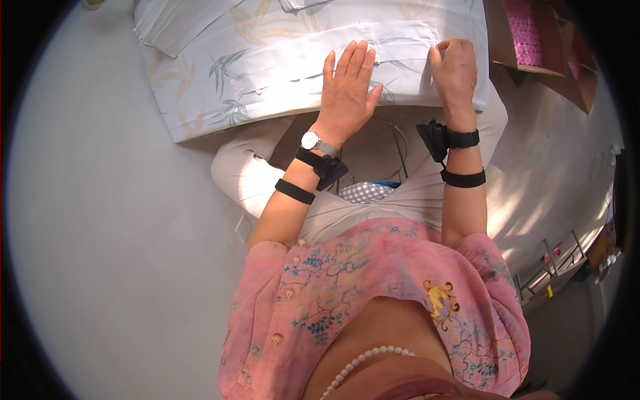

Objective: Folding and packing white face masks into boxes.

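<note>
A long, folded strip of white cloth point(287, 69) lies across a table covered with leaf-patterned fabric point(193, 87). My left hand point(348, 83) rests flat on the strip, its fingers stretched out and pointing away from me. At the strip's right end, my right hand point(457, 72) is closed, thumb and fingers curled together at the cloth's edge. The tips of its fingers are partly hidden, but white cloth shows beside the thumb.
More folded white cloth point(177, 30) is heaped at the table's far left. Open cardboard boxes point(543, 40) stand right of the table, one with pink textured material point(522, 30). Beneath the table's near edge is a round metal frame point(405, 143), between my knees.
</note>
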A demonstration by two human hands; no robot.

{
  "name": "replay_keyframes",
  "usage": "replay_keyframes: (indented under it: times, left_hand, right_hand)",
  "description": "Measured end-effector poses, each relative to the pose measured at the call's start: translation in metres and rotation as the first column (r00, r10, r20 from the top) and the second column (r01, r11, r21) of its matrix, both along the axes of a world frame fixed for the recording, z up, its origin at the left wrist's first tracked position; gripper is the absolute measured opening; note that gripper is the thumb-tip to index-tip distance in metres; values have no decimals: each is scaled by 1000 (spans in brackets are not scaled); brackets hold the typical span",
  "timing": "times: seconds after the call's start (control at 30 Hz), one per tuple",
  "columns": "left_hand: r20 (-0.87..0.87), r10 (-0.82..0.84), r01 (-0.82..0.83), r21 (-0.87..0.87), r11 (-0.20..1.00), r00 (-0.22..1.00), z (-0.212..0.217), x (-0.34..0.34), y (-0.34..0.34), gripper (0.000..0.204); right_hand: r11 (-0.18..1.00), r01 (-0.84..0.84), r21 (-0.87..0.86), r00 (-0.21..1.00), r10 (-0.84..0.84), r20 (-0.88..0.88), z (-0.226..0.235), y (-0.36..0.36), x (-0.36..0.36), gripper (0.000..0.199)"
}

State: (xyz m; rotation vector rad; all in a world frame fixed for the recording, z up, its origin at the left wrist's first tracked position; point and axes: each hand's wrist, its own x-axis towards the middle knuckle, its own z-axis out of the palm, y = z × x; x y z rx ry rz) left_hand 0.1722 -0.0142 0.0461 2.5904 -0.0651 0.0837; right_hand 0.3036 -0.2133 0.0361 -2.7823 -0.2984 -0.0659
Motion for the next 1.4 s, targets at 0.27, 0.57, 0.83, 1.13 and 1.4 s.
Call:
replay_keyframes:
  times: [0.27, 0.57, 0.83, 1.13, 1.4]
  left_hand:
    - [5, -3, 3, 48, 999, 1000, 2, 1, 0, 69]
    - [76, 211, -165, -393, 904, 975, 14, 8, -4, 46]
    - [-552, 262, -560, -827, -48, 792, 51, 34, 8, 39]
    - [-465, 457, -568, -815, 114, 759, 20, 33, 26, 29]
    - [-435, 536, -610, -766, 202, 723, 23, 25, 39, 20]
  right_hand:
    - [986, 3, 167, 1000, -4, 1, -5, -1, -1, 16]
    - [761, 137, 634, 988, -60, -141, 38, 36, -22, 13]
    - [766, -201, 611, 980, 154, 129, 35, 82, -63, 25]
    - [823, -422, 381, 906, 389, 165, 30, 59, -98, 42]
    - [894, -403, 194, 915, 388, 115, 17, 51, -99, 48]
